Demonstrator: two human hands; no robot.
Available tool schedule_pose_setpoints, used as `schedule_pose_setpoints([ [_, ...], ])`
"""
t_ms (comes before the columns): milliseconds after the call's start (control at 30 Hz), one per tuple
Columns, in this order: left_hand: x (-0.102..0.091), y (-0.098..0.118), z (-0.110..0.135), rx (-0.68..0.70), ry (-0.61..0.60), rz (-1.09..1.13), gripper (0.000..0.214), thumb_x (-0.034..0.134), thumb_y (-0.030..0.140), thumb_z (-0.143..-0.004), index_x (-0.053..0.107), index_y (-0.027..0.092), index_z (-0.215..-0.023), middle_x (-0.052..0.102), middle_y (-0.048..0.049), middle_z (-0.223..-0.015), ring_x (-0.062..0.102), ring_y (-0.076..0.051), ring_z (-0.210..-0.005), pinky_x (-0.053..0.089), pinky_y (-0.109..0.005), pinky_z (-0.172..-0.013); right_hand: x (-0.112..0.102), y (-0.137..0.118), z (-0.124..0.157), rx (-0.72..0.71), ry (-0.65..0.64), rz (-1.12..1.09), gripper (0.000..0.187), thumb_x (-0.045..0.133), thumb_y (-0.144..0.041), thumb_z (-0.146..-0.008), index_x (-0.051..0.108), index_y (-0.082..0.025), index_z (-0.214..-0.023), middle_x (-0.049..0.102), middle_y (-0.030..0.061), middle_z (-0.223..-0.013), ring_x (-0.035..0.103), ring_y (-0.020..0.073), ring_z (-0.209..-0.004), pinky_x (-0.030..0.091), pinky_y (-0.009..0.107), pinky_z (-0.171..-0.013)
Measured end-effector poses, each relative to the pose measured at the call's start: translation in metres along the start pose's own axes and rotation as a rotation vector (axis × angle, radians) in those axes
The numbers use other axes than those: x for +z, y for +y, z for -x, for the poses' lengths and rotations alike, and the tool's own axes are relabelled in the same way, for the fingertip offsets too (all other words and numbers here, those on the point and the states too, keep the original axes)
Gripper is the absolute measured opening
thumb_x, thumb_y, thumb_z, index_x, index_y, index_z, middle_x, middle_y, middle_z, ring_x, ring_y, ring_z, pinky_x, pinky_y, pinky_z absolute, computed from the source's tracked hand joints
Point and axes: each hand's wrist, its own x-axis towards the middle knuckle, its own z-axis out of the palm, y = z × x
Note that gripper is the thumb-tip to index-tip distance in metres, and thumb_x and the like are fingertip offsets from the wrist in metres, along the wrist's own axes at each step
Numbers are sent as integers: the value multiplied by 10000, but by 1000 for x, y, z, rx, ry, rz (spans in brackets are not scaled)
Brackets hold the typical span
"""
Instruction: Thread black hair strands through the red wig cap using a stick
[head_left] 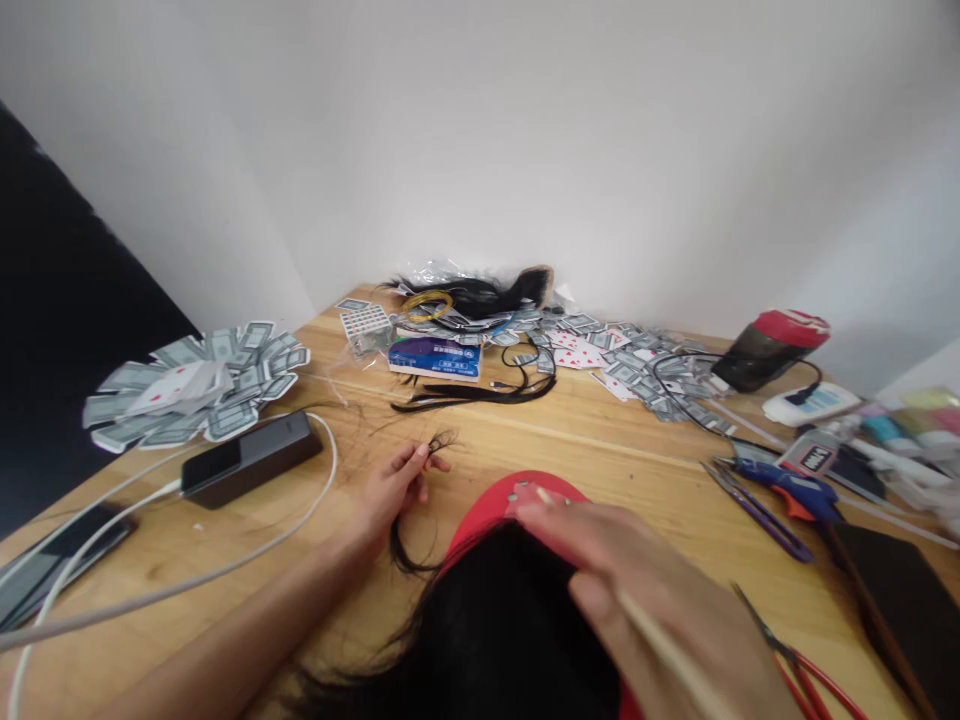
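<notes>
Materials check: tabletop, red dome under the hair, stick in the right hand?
Tabletop: wood, light, satin finish; grain lines and plank seams show.
Red dome: looks like smooth matte plastic or foam; uniform colour, no weave visible.
Stick in right hand: thin, pale, probably wood or bamboo; blurred.

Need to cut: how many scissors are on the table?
2: a purple pair beside the glue gun, a red pair at bottom right; others may be hidden.
</notes>
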Motion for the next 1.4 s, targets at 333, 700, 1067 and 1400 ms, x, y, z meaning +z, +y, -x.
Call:
schedule_pose_setpoints([
  [333, 0, 2, 0, -21, -22, 2, 369, 697, 531, -755, 632, 173, -690, 462, 73, -418, 267, -46, -322, 74, -247, -391, 7, 10, -11, 473, 98, -357, 147, 610, -350, -903, 650, -231, -826, 655, -2, -687, 642, 164, -630, 507, 244, -577],
  [700, -1, -1, -1, -24, -18, -31, 444, 692, 613, -718, 637, 172, -709, 468, 73, -416, 267, -46, -335, 80, -245, -396, 19, 19, -2, 404, 65, -196, 174, 521, -258, -905, 515, -251, -732, 545, -21, -654, 552, 167, -626, 366, 273, -517],
  [1067, -3, -6, -3, -29, -18, -47, 408, 671, 567, -760, 625, 164, -722, 464, 74, -421, 311, -53, -333, 114, -231, -382, 16, 26, -2, 329, -4, -120, 183, 480, -252, -937, 501, -250, -756, 522, -39, -644, 496, 137, -548, 401, 234, -492],
  [1400, -3, -5, -3, -32, -19, -63, 451, 664, 609, -744, 630, 160, -742, 464, 79, -416, 275, -42, -327, 83, -234, -392, 16, 23, -3, 327, -24, -102, 191, 480, -267, -938, 491, -250, -748, 499, -48, -632, 472, 130, -534, 392, 218, -480],
])
